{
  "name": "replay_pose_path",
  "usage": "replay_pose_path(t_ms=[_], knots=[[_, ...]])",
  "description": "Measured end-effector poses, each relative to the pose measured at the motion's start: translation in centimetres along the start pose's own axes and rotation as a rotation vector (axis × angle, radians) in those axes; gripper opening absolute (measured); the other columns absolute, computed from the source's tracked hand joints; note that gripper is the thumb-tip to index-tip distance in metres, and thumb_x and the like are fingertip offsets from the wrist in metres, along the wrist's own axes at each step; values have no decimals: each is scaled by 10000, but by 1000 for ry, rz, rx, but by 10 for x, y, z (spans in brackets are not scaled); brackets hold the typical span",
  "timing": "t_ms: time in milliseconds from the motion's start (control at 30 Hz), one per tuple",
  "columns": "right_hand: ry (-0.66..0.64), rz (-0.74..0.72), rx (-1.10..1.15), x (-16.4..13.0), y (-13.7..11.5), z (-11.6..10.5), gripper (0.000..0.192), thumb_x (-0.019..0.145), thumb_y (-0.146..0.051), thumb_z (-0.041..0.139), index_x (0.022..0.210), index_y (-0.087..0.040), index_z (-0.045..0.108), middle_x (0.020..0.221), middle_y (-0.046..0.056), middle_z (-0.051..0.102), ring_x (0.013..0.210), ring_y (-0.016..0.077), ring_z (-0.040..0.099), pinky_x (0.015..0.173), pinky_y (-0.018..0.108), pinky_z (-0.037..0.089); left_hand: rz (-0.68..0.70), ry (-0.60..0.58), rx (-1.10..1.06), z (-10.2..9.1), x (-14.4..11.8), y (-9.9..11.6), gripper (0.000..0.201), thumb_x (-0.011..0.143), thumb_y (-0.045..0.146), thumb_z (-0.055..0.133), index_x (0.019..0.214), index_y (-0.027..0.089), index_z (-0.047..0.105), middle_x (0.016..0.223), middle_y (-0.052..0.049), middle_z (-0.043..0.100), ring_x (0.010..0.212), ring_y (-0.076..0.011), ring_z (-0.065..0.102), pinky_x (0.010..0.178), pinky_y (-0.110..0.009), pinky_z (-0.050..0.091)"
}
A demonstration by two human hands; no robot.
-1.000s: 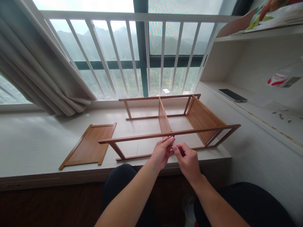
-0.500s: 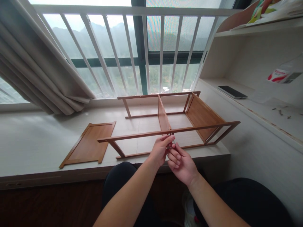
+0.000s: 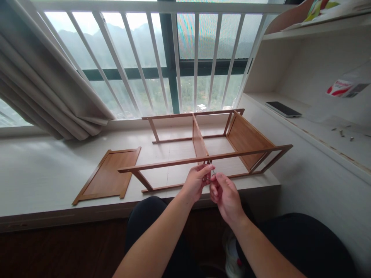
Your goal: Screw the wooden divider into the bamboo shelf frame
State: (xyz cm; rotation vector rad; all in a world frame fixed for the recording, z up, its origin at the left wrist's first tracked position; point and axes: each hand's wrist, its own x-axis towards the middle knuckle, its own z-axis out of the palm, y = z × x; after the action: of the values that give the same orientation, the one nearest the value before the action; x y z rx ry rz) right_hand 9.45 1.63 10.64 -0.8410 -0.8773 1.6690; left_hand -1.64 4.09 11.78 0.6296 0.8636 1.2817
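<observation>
A brown wooden shelf frame (image 3: 162, 164) lies on its side on the white ledge, with a middle panel (image 3: 199, 135) and an end panel (image 3: 251, 135) between its rails. Just below the near rail, my left hand (image 3: 198, 179) is closed, thumb and fingertips pinched around the upper part of a thin metal hex key (image 3: 213, 172). My right hand (image 3: 227, 195) pinches the lower part of that key from the right. The key's upper end points at the rail by the middle panel; its exact contact there is too small to make out.
A loose wooden panel (image 3: 108, 175) lies flat to the left on the ledge (image 3: 43, 173). On the right shelf are a phone (image 3: 283, 109), several small screws (image 3: 342, 133) and a clear plastic bag with a red-and-white label (image 3: 339, 88). A white railing (image 3: 174, 7) and curtain (image 3: 58, 85) stand behind.
My right hand has shifted slightly right and its fingers have changed their grip, exposing more of the hex key. My left hand stays by the rail. The view has moved a little.
</observation>
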Motion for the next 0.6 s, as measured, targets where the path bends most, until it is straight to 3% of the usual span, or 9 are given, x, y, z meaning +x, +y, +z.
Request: replay_pose_path(t_ms=[133, 233, 433, 600], knots=[[77, -262, -387, 0, -3, -5, 329, 929, -496, 514, 804, -198, 577, 510, -65, 418, 458, 97, 355, 441, 217, 275, 9, -10, -3, -1, 2, -1, 341, 709, 411, 788, 883, 122, 736, 630, 18, 491, 591, -83, 464, 558, -210, 379], [87, -381, -634, 0, -8, -7, 323, 950, -463, 485, 805, -197, 595, 535, -52, 442, 493, 113, 406, 485, 234, 325, 6, -22, -15, -2, 2, -1, 343, 705, 413, 793, 881, 123, 741, 637, 18, 489, 597, -83, 459, 571, -213, 395], [106, -538, -967, 1, -17, -7, 291, 963, -397, 479, 786, -206, 611, 585, -24, 552, 543, 131, 503, 557, 241, 363, -1, -26, -26, -2, 2, 2, 340, 685, 411, 812, 863, 130, 742, 649, 14, 504, 623, -93, 483, 607, -230, 432], [145, -587, -1133, 3, -21, -7, 313, 962, -429, 465, 809, -207, 626, 606, -5, 591, 562, 150, 531, 591, 248, 366, -23, -30, -29, -4, 4, 2, 345, 674, 409, 821, 866, 134, 738, 658, 5, 532, 633, -104, 516, 616, -239, 445]])
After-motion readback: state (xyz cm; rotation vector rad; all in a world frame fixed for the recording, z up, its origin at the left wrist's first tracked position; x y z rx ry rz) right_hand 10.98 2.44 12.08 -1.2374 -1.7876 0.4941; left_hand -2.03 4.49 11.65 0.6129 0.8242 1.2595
